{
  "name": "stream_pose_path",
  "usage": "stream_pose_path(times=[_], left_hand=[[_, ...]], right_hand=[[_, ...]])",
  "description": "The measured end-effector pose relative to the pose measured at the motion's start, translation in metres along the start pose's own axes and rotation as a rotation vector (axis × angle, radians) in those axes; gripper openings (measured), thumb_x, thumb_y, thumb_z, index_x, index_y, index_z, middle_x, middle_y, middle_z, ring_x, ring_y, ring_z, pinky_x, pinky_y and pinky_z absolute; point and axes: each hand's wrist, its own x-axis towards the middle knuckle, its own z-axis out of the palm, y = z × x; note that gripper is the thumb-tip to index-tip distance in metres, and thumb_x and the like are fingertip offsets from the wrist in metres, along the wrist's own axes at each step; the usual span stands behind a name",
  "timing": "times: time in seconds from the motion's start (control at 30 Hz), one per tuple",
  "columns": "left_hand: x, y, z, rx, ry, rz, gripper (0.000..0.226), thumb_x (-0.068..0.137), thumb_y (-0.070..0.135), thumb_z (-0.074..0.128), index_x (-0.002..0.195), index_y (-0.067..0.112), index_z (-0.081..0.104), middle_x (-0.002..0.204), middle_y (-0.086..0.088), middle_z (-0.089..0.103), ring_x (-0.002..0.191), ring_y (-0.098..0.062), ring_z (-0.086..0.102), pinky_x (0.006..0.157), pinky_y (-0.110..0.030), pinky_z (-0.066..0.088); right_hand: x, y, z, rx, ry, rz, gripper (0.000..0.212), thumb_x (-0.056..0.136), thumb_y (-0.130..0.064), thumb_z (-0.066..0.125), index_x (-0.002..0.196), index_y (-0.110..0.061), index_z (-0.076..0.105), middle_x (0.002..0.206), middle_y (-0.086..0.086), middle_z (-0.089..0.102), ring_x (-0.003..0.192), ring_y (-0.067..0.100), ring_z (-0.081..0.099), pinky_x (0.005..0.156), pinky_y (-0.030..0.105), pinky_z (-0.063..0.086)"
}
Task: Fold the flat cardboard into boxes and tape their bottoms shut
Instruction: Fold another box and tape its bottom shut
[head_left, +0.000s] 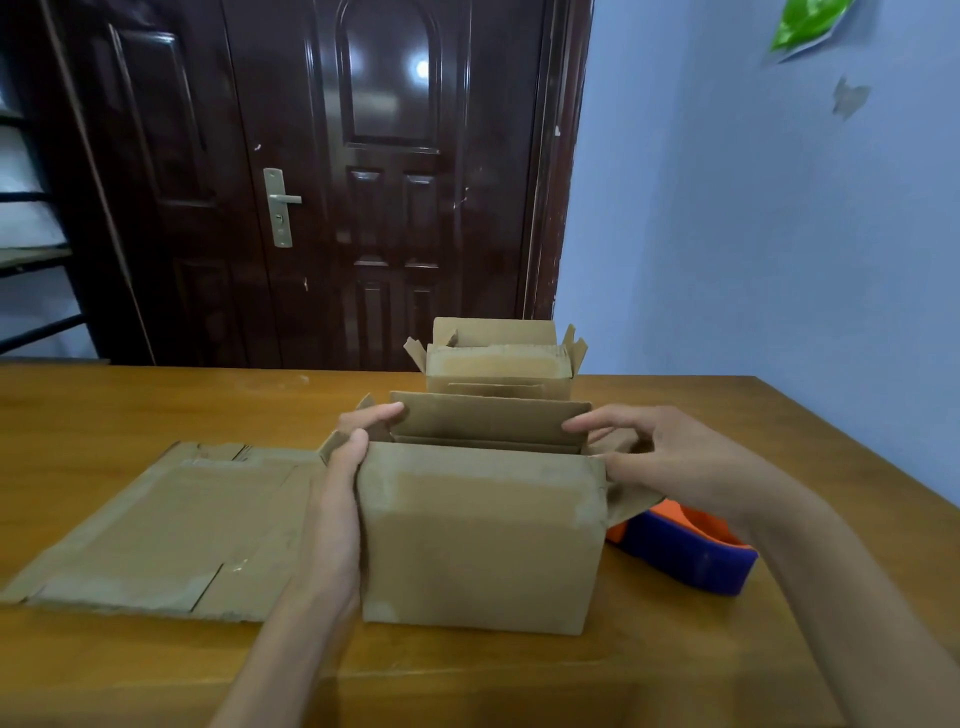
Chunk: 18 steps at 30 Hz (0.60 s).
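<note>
A brown cardboard box (480, 540) stands upright on the wooden table (130, 410), its top flaps partly raised. My left hand (345, 467) grips the box's left top edge, thumb on the near face and fingers on the left flap. At the box's right top corner my right hand (654, 452) holds the right side flap, with its fingertips touching the far long flap (488, 421). A flat sheet of cardboard (166, 530) lies on the table to the left. Behind stands another folded box (498, 364) with open flaps.
A blue and orange tape dispenser (691, 551) lies on the table just right of the box, under my right forearm. A dark brown door (332, 171) and a blue wall (753, 234) rise behind the table. A dark shelf (31, 260) is at the far left.
</note>
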Motion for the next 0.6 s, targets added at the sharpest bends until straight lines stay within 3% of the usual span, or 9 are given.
stream_pose_path(times=[0.07,0.1,0.13,0.2,0.27,0.33,0.43,0.5,0.6], left_hand=[[-0.002,0.003,0.000,0.005,-0.003,-0.001,0.042,0.111,0.031,0.032,0.124,0.028,0.072,0.121,0.024,0.070,0.109,-0.009,0.069,0.078,-0.027,0.058],[-0.003,0.005,0.000,-0.006,-0.006,0.000,0.042,0.111,0.031,0.032,0.126,0.028,0.071,0.124,0.020,0.070,0.110,-0.009,0.068,0.077,-0.025,0.058],[-0.005,0.005,0.000,-0.021,-0.008,0.006,0.043,0.111,0.031,0.031,0.128,0.028,0.070,0.127,0.016,0.069,0.112,-0.009,0.068,0.078,-0.025,0.058],[-0.007,0.005,0.000,-0.022,-0.017,0.006,0.040,0.111,0.033,0.033,0.128,0.034,0.070,0.137,0.012,0.065,0.120,-0.011,0.065,0.085,-0.030,0.056],[-0.007,0.006,-0.002,0.001,-0.056,-0.004,0.034,0.107,0.032,0.044,0.127,0.039,0.070,0.143,0.014,0.060,0.125,-0.015,0.062,0.092,-0.035,0.055],[-0.007,0.005,-0.008,0.033,-0.129,-0.007,0.038,0.099,0.029,0.052,0.131,0.042,0.067,0.137,0.014,0.065,0.122,-0.016,0.065,0.090,-0.032,0.058],[-0.004,0.008,-0.022,0.147,-0.268,-0.008,0.057,0.085,0.049,0.060,0.141,0.053,0.055,0.145,0.016,0.060,0.130,-0.013,0.060,0.099,-0.037,0.054],[-0.002,0.011,-0.026,0.302,-0.368,0.031,0.071,0.074,0.070,0.064,0.142,0.065,0.045,0.152,0.035,0.044,0.138,0.006,0.045,0.108,-0.034,0.044],[-0.004,0.023,-0.023,0.504,-0.480,0.029,0.092,0.064,0.089,0.062,0.147,0.073,0.026,0.146,0.057,0.022,0.125,0.038,0.024,0.102,-0.015,0.031]], right_hand=[[0.003,-0.010,-0.005,-0.114,-0.056,0.000,0.036,0.097,-0.033,0.071,0.126,-0.054,0.065,0.125,-0.017,0.061,0.110,0.002,0.057,0.079,0.015,0.045],[0.005,-0.013,-0.006,-0.148,-0.077,0.005,0.038,0.093,-0.048,0.074,0.129,-0.055,0.062,0.124,-0.017,0.060,0.111,0.003,0.056,0.079,0.015,0.044],[0.006,-0.015,-0.007,-0.178,-0.092,0.006,0.051,0.082,-0.065,0.072,0.131,-0.056,0.060,0.119,-0.018,0.062,0.111,0.003,0.056,0.080,0.016,0.044],[0.007,-0.016,-0.008,-0.199,-0.120,0.017,0.078,0.064,-0.080,0.065,0.137,-0.057,0.055,0.106,-0.020,0.067,0.110,0.001,0.058,0.084,0.017,0.044],[0.008,-0.016,-0.009,-0.236,-0.157,0.018,0.088,0.064,-0.080,0.067,0.146,-0.056,0.047,0.111,-0.025,0.065,0.116,0.001,0.056,0.096,0.020,0.044],[0.007,-0.016,-0.009,-0.253,-0.212,0.040,0.092,0.069,-0.076,0.071,0.153,-0.055,0.036,0.124,-0.023,0.063,0.118,0.003,0.056,0.104,0.026,0.045],[0.007,-0.016,-0.011,-0.212,-0.233,0.049,0.095,0.072,-0.077,0.071,0.157,-0.052,0.033,0.121,-0.020,0.066,0.113,0.003,0.059,0.105,0.030,0.047],[0.008,-0.016,-0.004,-0.210,-0.158,0.046,0.093,0.074,-0.081,0.063,0.157,-0.051,0.034,0.145,-0.020,0.052,0.126,0.004,0.049,0.107,0.031,0.040],[0.015,-0.015,0.026,-0.195,-0.065,0.037,0.085,0.082,-0.084,0.055,0.156,-0.057,0.023,0.168,-0.009,0.019,0.144,0.021,0.040,0.114,0.044,0.040]])
